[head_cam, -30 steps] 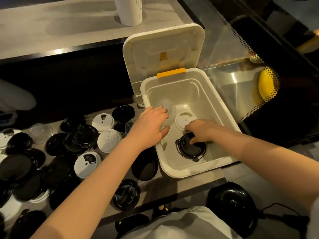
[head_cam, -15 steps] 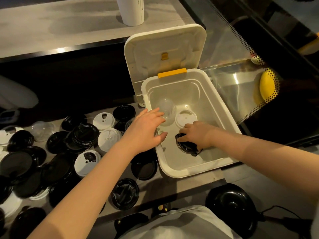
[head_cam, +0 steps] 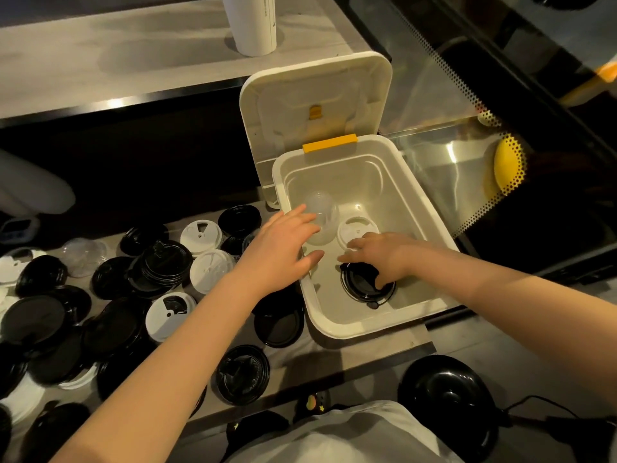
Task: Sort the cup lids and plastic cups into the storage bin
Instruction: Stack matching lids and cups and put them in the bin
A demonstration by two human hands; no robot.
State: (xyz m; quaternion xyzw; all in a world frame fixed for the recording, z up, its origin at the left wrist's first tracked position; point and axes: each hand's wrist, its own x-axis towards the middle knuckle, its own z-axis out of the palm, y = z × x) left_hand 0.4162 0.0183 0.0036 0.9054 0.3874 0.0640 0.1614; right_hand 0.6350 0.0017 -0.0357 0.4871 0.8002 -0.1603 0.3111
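The white storage bin stands with its lid swung up behind it. Inside lie a clear plastic cup, a white lid and a stack of black lids. My right hand is inside the bin just above the black stack, fingers stretched to the left and thumb touching the stack. My left hand hovers over the bin's left rim with straight fingers, its fingertips close to the clear cup, holding nothing.
Several black lids and white lids cover the counter left of the bin, one black lid near the front edge. A white cylinder stands on the raised shelf. A black round appliance sits lower right; glass case to the right.
My right hand has lifted off the black lid stack and opened, uncovering more of it. My left hand has shifted slightly forward over the bin's rim.
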